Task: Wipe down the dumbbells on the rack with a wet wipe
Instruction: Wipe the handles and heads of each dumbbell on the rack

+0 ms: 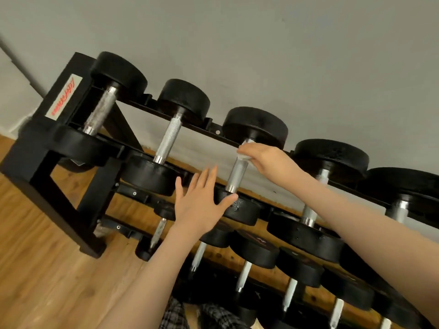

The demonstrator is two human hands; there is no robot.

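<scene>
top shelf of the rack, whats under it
Under the top shelf, a lower row of smaller dumbbells and wood floor. The arms and left hand cover part of that row.

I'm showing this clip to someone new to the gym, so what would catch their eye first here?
First, the right hand in mid-frame, gripping a white wet wipe round the silver handle of the third dumbbell on the top tier. Just below it, the left hand lies open with its fingers against that dumbbell's near head. Around them runs the black rack, its rows of black dumbbells slanting across the frame against a grey wall.
</scene>
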